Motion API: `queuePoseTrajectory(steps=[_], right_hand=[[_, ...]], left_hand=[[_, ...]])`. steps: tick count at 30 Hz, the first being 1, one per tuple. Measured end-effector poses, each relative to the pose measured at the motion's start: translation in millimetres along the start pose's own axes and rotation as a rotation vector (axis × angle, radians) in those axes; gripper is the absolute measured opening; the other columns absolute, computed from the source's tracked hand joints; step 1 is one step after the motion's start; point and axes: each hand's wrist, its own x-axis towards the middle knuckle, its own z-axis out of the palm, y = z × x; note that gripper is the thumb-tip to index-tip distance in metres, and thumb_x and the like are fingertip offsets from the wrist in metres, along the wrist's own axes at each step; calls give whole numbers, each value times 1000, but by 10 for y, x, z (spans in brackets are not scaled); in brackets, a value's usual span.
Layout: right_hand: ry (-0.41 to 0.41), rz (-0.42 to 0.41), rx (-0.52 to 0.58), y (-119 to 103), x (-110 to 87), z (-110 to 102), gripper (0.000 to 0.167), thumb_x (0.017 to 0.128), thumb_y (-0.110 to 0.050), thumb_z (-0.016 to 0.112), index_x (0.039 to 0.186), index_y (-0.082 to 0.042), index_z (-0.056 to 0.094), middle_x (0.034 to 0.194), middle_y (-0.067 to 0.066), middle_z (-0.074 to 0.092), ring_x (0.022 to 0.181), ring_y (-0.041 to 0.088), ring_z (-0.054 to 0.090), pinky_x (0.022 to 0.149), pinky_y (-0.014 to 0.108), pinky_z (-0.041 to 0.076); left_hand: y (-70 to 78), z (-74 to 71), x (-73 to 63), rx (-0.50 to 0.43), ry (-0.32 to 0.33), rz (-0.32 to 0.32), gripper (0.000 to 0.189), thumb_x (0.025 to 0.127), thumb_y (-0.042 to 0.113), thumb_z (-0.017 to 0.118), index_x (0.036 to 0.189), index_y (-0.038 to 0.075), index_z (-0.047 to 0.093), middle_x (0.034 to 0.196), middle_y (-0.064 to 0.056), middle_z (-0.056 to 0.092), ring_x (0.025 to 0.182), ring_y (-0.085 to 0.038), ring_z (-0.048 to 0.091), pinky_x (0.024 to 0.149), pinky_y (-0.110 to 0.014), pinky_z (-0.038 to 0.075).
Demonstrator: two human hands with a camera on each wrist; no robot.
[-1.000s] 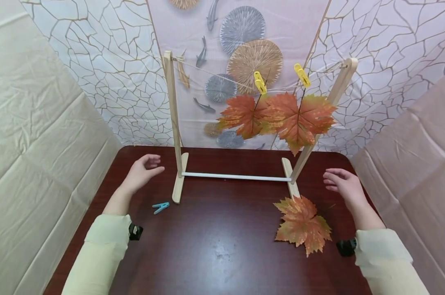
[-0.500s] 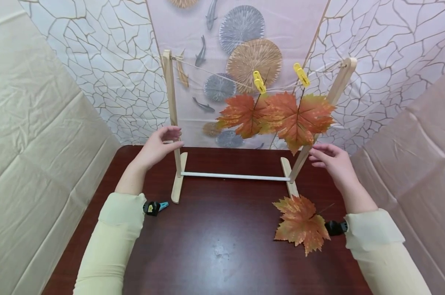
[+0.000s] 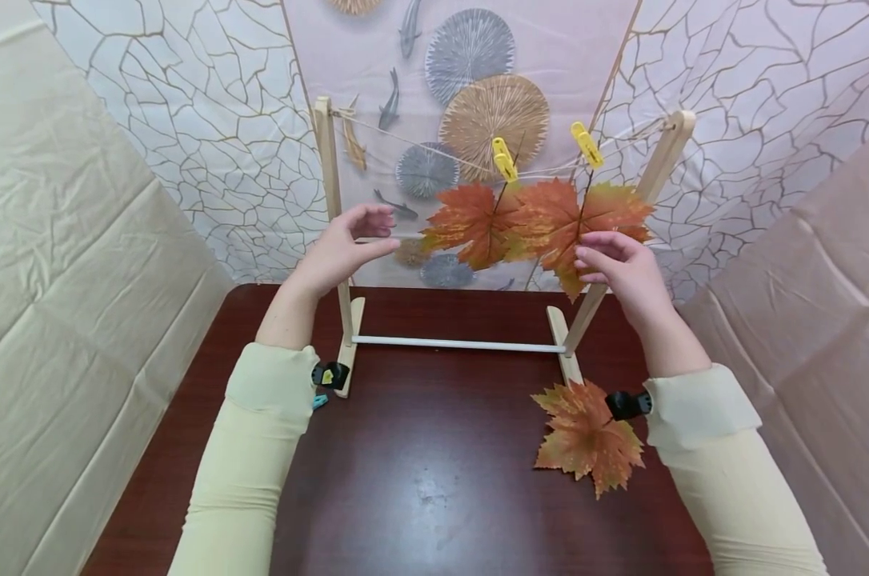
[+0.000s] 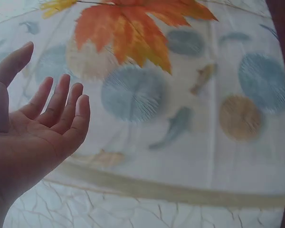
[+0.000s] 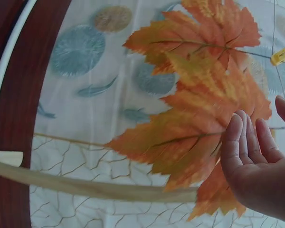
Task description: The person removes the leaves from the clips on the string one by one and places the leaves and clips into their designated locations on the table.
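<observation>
My left hand (image 3: 351, 244) is raised beside the left post of a small wooden drying rack (image 3: 329, 164), its fingers loosely bent around nothing. In the left wrist view that hand (image 4: 50, 116) lies palm up below a hanging leaf. My right hand (image 3: 625, 276) is in front of the right-hand orange maple leaf (image 3: 550, 220); whether it touches the leaf I cannot tell. The right wrist view shows its fingers (image 5: 233, 142) relaxed over that leaf. A second maple leaf (image 3: 470, 228) hangs to its left. Yellow clothespins (image 3: 505, 160) hold both by their stems on the string.
A third maple leaf (image 3: 591, 448) lies on the dark table (image 3: 420, 448) by the rack's right foot. A blue clothespin (image 3: 320, 401) is mostly hidden by the left wrist camera. A white bar (image 3: 456, 345) joins the rack's feet. Patterned cloth (image 3: 211, 120) stands behind.
Both hands have risen from beside the rack and moved inward, the left past the left post, the right in front of the right leaf. The leaves and clothespins have stayed put.
</observation>
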Motion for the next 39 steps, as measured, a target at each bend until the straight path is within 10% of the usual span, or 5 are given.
queuePoseTrajectory(steps=[14,39], right_hand=[[-3,34,-164,-295,202,331,45,90,-24,62,128,-4,50,97,-13,58,87,7,60,68,17,53],[-83,9,-216,-454,530,728,48,90,-22,61,134,-8,47,126,9,54,99,17,60,70,17,52]], left_hand=[[511,198,330,-94,-5,102,50,86,12,66,132,9,47,129,-10,55,117,-23,54,93,-32,47],[868,512,724,-164,-26,48,54,86,15,67,134,9,44,134,-9,52,119,-17,53,91,-29,50]])
